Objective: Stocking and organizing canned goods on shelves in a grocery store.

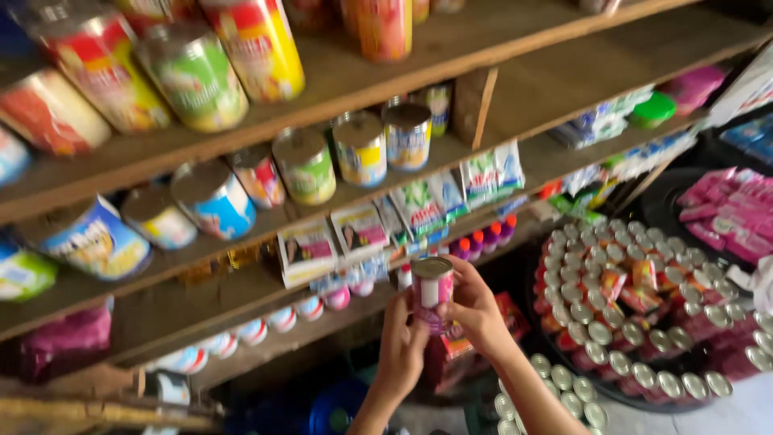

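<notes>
While both grip it, small can upright between left hand, right hand, below wooden shelves

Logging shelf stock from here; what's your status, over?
Both hands on one small pink-labelled can, upright, silver lid up: left hand low, right hand beside. Wooden shelves of tins ahead. Stacked cans on the right.

pink-labelled tin, colourful shelf cans
</notes>
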